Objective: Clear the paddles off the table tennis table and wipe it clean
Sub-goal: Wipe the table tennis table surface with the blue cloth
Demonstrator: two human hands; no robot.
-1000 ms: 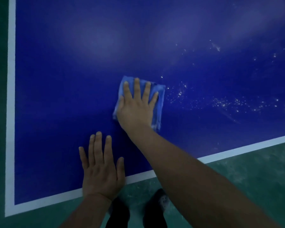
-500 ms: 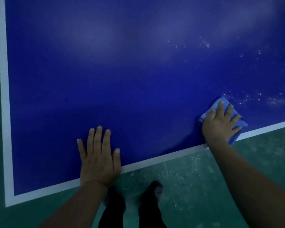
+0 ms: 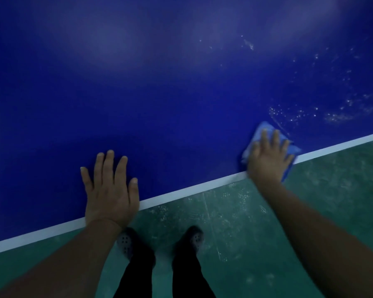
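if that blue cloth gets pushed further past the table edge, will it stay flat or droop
Probably droop: the blue cloth looks soft and folded, and its corner already pokes over the white edge line beneath the right hand. It seems light, so flat fingers alone likely slide it. Off the table, it would likely go limp.
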